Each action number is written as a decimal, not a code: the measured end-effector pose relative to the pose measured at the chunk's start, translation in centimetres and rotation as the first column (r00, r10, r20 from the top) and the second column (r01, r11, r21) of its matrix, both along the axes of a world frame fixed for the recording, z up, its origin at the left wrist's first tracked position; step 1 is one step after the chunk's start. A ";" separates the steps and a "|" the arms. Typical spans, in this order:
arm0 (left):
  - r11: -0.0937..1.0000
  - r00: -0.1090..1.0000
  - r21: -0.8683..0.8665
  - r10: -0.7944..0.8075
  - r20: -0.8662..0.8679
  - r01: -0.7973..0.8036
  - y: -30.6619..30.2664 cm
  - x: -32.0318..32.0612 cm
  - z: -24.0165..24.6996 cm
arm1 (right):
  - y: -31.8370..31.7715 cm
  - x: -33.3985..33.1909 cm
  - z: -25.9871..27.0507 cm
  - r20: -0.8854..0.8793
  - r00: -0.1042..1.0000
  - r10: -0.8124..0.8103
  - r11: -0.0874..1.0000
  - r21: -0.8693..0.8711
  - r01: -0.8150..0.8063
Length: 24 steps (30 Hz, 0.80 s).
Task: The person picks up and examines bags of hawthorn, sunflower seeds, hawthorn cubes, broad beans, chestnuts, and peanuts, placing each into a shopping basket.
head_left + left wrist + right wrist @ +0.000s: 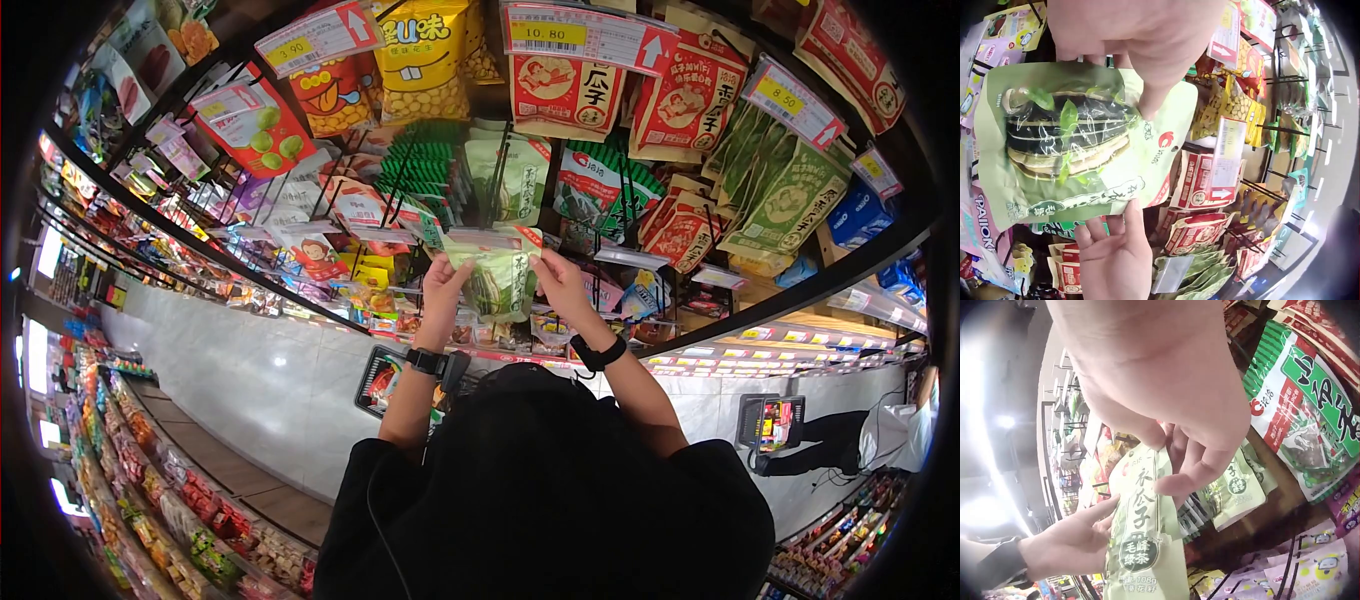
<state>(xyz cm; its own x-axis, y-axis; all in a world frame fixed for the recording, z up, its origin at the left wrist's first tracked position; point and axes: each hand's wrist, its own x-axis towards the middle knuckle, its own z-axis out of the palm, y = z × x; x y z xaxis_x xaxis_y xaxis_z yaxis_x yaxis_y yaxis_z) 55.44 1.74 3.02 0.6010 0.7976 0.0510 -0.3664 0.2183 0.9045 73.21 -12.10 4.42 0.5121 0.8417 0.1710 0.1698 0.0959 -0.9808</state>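
The left hand point(440, 298) and the right hand point(566, 291) hold the green packet point(500, 287) between them. Each pinches one side near its upper edge, thumb in front; the other fingers are partly hidden behind it. Beyond the fingers hangs a similar packet point(512, 178), its lower part covered.

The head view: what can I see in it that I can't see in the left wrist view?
Only the head view shows another person with a shopping basket, and the black watch on the shopper's left wrist.

Only the left wrist view shows, clearly enough to see, the round red logo on the green bag and big "PAION" letters on a pink packet.

Both show two hands holding that bag, plus price tags.
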 end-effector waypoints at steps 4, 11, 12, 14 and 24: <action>1.000 1.000 -0.008 0.008 -0.021 -0.008 -0.5 0.5 0.5 | -0.3 0.1 -0.3 -0.045 0.999 -0.006 1.000 0.001 0.006; 0.998 1.000 0.055 0.020 -0.013 -0.019 -0.2 -0.6 1.3 | -0.4 0.5 0.5 0.093 0.995 0.030 0.999 -0.029 -0.028; 0.998 1.000 0.061 0.020 -0.005 -0.019 -0.3 -0.6 1.4 | -0.4 0.3 0.5 0.106 0.994 0.021 1.000 -0.003 -0.021; 0.998 0.999 0.046 0.029 0.030 -0.030 -0.4 -0.6 1.6 | -0.5 -0.2 0.2 0.129 0.992 0.001 0.999 0.046 -0.007; 0.998 1.000 0.063 0.018 -0.022 -0.017 0.2 0.6 3.6 | 0.3 -0.3 1.8 -0.152 0.988 -0.025 0.998 0.053 0.033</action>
